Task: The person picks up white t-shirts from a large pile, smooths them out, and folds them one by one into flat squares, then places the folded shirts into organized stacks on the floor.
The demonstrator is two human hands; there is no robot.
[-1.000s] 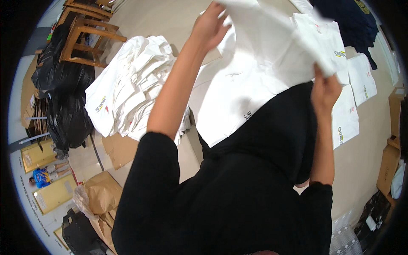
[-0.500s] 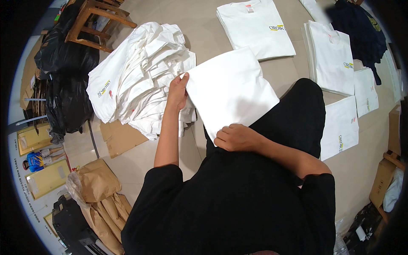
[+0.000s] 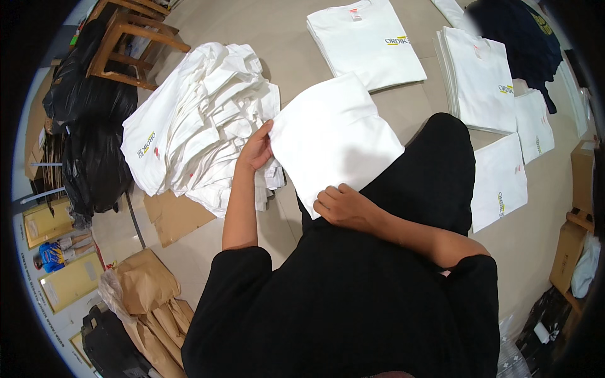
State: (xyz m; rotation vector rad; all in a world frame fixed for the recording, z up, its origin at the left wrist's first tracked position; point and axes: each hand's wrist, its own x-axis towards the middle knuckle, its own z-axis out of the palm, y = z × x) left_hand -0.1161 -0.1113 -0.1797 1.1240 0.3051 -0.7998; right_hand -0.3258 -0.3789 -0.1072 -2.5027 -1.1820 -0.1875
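Observation:
A folded white T-shirt (image 3: 334, 132) lies over my lap, its plain side up. My left hand (image 3: 257, 146) grips its left edge near the far corner, thumb on top. At the near corner, my right hand (image 3: 343, 205) is closed on the shirt, fingers curled over its edge. To the left, close by my left hand, spreads a loose heap of white T-shirts (image 3: 208, 120), the outermost with a small chest print. Beyond the shirt on my lap stands a neat stack of folded white T-shirts (image 3: 368, 47).
More folded white shirts (image 3: 482, 79) lie in stacks at the right, by a dark cloth bundle (image 3: 517, 44). Black plastic bags (image 3: 94, 151) and a wooden stool (image 3: 129, 47) stand at the left. Brown paper packaging (image 3: 148, 283) lies at lower left; a cardboard box (image 3: 583, 176) stands far right.
The held shirt has tilted slightly, and its far edge looks more rounded. My left hand has shifted a little toward me. The whole view has turned slightly.

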